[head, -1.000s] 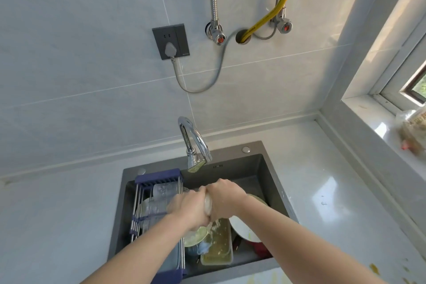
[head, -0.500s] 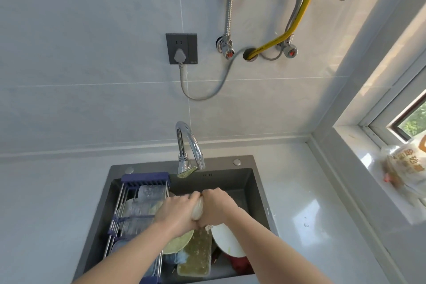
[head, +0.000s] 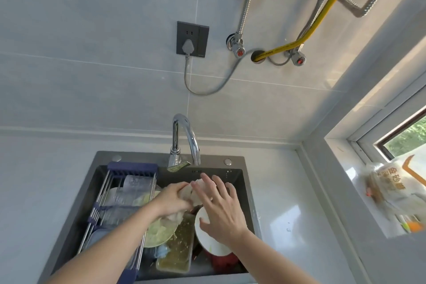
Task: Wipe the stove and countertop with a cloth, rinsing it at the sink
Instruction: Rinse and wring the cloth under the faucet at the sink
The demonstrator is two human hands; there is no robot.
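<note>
Cloth [head: 192, 193] is wet, limp, light; your left hand [head: 171, 200] grips it bunched over sink [head: 247, 191], right hand [head: 221, 206] spread, holding nothing.

Dirty dishes [head: 208, 235] beside a drying rack [head: 119, 200]; a bag [head: 389, 191] — perhaps noodles — on the windowsill [head: 345, 168].

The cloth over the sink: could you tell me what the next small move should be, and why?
Probably close the right hand back onto the cloth and wring. The left hand alone grips the bunched cloth under the faucet, while the right hand's fingers are spread open above the dirty dishes.
</note>
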